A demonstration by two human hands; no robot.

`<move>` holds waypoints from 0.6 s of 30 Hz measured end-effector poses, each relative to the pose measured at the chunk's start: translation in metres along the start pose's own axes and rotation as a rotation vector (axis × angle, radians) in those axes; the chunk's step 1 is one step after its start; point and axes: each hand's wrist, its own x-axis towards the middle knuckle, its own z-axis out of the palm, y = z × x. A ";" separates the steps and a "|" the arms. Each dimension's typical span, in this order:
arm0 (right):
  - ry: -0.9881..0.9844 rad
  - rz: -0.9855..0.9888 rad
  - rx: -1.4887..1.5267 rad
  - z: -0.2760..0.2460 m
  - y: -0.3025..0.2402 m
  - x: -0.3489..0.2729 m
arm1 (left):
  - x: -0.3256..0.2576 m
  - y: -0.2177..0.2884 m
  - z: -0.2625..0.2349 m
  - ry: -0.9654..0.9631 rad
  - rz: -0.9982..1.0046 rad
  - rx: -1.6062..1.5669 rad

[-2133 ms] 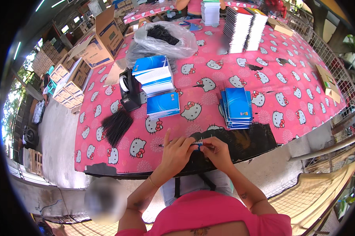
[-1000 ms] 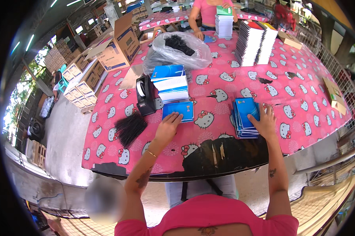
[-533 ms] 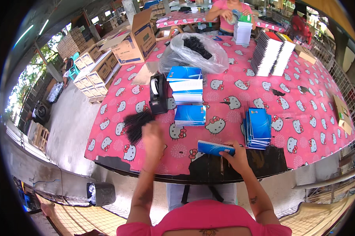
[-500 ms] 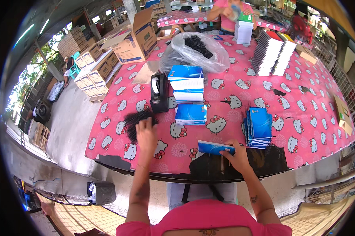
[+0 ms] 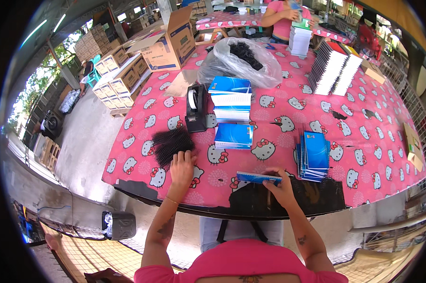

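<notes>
My right hand point(image 5: 280, 187) grips a small blue notebook point(image 5: 253, 177) by its right end, thumb and fingers closed on it. The notebook is tipped so that mainly a narrow strip of its cover shows, low over the near table edge. My left hand point(image 5: 181, 170) is at the near right edge of a pile of black plastic spiral binding coils point(image 5: 168, 146). Its fingers are bent and close together; what they pinch, if anything, is hidden. Behind the coils stands a black tape dispenser point(image 5: 197, 108). Blue notebooks point(image 5: 234, 135) lie stacked to its right.
A taller notebook stack point(image 5: 231, 101) stands farther back. More blue spiral notebooks point(image 5: 315, 151) are piled at right. Beyond are a clear plastic bag point(image 5: 269, 70) of coils, an open carton point(image 5: 168, 49) and larger spiral notebooks point(image 5: 328, 68). Another person point(image 5: 283, 23) handles notebooks across the table.
My left hand has shifted slightly right and toward me along the coil pile, baring more of it. The notebook in my right hand has tilted, showing less cover. The view has shifted slightly.
</notes>
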 end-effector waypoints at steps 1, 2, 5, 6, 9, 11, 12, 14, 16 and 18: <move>0.000 0.015 -0.017 0.001 -0.005 0.000 | -0.001 0.000 -0.002 -0.018 0.001 0.002; 0.000 0.031 -0.034 0.001 -0.007 0.000 | -0.002 0.000 -0.004 -0.037 0.002 0.003; -0.005 -0.029 -0.030 0.003 -0.006 0.000 | -0.001 0.006 -0.011 0.067 -0.040 -0.195; -0.038 -0.002 -0.032 0.002 -0.005 0.002 | 0.003 0.013 -0.018 0.055 -0.087 -0.284; -0.103 0.050 -0.063 -0.003 -0.001 0.001 | 0.008 0.059 -0.056 -0.127 -0.235 -0.669; -0.130 0.012 -0.113 -0.004 -0.003 0.002 | -0.002 0.095 -0.073 -0.230 -0.407 -1.143; -0.130 -0.006 -0.097 -0.002 -0.002 0.001 | -0.013 0.115 -0.075 -0.185 -0.523 -1.423; -0.121 -0.049 -0.062 0.004 -0.002 0.001 | -0.036 0.144 -0.073 -0.232 -0.433 -1.399; -0.122 -0.038 -0.080 0.000 -0.001 0.001 | -0.031 0.141 -0.067 -0.312 -0.478 -1.462; -0.109 -0.047 -0.095 -0.003 -0.001 0.001 | -0.013 0.113 -0.079 -0.249 -0.446 -1.311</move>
